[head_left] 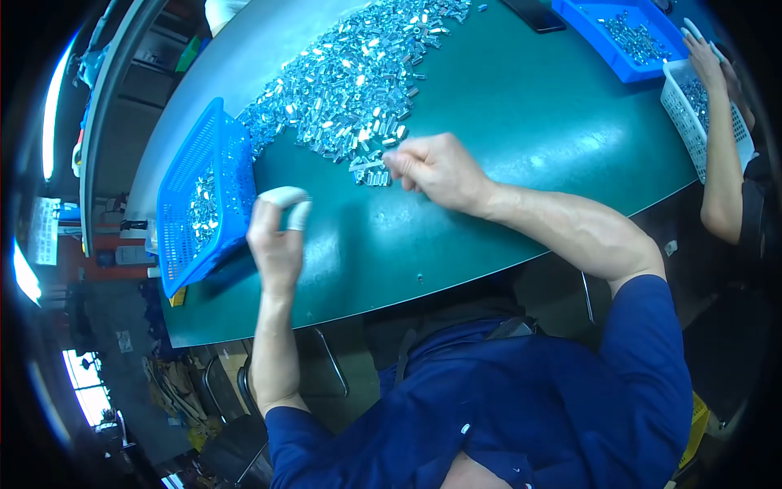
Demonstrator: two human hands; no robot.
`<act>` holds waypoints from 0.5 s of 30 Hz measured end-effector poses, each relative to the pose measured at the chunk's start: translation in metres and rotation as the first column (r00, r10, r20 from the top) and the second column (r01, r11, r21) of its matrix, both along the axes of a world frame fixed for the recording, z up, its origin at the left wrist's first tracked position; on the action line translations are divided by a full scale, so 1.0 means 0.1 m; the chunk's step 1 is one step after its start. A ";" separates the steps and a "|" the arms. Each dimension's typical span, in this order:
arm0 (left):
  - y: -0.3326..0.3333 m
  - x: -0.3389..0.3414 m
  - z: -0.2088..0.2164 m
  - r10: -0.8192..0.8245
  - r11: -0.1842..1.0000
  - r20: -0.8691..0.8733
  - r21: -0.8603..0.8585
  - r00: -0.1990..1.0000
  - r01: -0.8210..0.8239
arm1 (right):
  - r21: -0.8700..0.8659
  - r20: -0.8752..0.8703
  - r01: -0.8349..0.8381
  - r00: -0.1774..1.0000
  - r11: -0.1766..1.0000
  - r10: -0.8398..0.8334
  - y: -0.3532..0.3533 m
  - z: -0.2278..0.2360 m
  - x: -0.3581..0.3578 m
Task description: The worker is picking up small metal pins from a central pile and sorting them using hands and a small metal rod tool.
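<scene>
Blue basket (175, 232), part-filled, is set left of the metal pile (350, 81). Left hand (275, 244) is held half open, below-left of the pile; nothing is seen in it. At the pile's near tip, parts are apparently being picked by hand; a fine fingertip pinch is called for. Right hand (444, 173) is pinched closed there; whether a part is held cannot be told. Room is given by green tabletop (529, 106) right of the pile, bounded by blue tray (639, 72) and near edge (423, 292).

We see small, shiny silver metal pieces (358, 77) heaped loosely on the green tabletop (521, 106); a short row of them (376, 178) lies side by side nearest us.
</scene>
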State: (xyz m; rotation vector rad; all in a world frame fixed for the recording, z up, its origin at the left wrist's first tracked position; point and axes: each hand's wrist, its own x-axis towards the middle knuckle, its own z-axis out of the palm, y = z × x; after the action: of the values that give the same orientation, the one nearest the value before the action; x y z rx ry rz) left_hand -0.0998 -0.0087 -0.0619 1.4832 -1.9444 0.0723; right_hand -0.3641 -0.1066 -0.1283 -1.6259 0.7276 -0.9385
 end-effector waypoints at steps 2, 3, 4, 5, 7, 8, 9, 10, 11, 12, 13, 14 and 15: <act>0.04 0.32 0.24 0.146 0.988 0.051 -0.067 0.988 -0.142 | 0.045 0.036 0.056 0.998 0.997 -0.058 -0.08 0.05 -0.05; 0.03 0.55 0.36 0.244 0.964 0.124 -0.142 0.962 -0.226 | 0.052 0.081 0.094 0.992 0.994 -0.098 -0.10 0.06 -0.06; 0.02 0.77 0.47 0.345 0.927 0.189 -0.222 0.920 -0.302 | 0.063 0.125 0.129 0.983 0.990 -0.136 -0.11 0.09 -0.05; 0.03 0.96 0.58 0.462 0.876 0.275 -0.291 0.843 -0.385 | 0.084 0.150 0.131 0.978 0.988 -0.142 -0.10 0.13 -0.04; -0.03 1.11 0.61 0.580 0.810 0.336 -0.328 0.742 -0.485 | 0.075 0.160 0.147 0.974 0.986 -0.158 -0.09 0.12 -0.03; -0.07 1.02 0.57 0.576 0.813 0.335 -0.330 0.746 -0.480 | 0.068 0.167 0.168 0.970 0.983 -0.177 -0.10 0.11 -0.04; -0.11 0.79 0.47 0.439 0.896 0.273 -0.204 0.856 -0.394 | 0.069 0.166 0.175 0.969 0.982 -0.184 -0.11 0.11 -0.05; -0.15 0.55 0.34 0.290 0.957 0.184 -0.082 0.939 -0.279 | 0.063 0.153 0.178 0.971 0.982 -0.185 -0.11 0.10 -0.07; -0.19 0.33 0.18 0.163 0.986 0.233 -0.068 0.959 -0.151 | 0.053 0.146 0.168 0.974 0.984 -0.174 -0.10 0.11 -0.05; -0.25 0.09 0.01 0.033 0.999 0.276 -0.050 0.961 -0.020 | 0.050 0.142 0.168 0.975 0.985 -0.173 -0.11 0.10 -0.04; -0.25 -0.20 -0.12 -0.007 1.000 0.225 0.007 0.974 0.005 | 0.061 0.121 0.165 0.978 0.984 -0.171 -0.11 0.10 -0.05; -0.27 -0.46 -0.23 -0.043 0.998 0.171 0.060 0.984 0.033 | 0.070 0.100 0.162 0.981 0.984 -0.168 -0.11 0.09 -0.06; -0.31 -0.63 -0.31 -0.088 0.995 0.196 0.064 0.977 0.076 | 0.068 0.095 0.161 0.981 0.985 -0.167 -0.12 0.09 -0.07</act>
State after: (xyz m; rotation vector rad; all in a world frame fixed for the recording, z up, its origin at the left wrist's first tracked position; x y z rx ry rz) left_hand -0.1629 -0.0400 -0.0929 1.4774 -2.1817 0.1354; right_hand -0.3709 -0.1182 -0.1195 -1.4716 0.8219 -1.0982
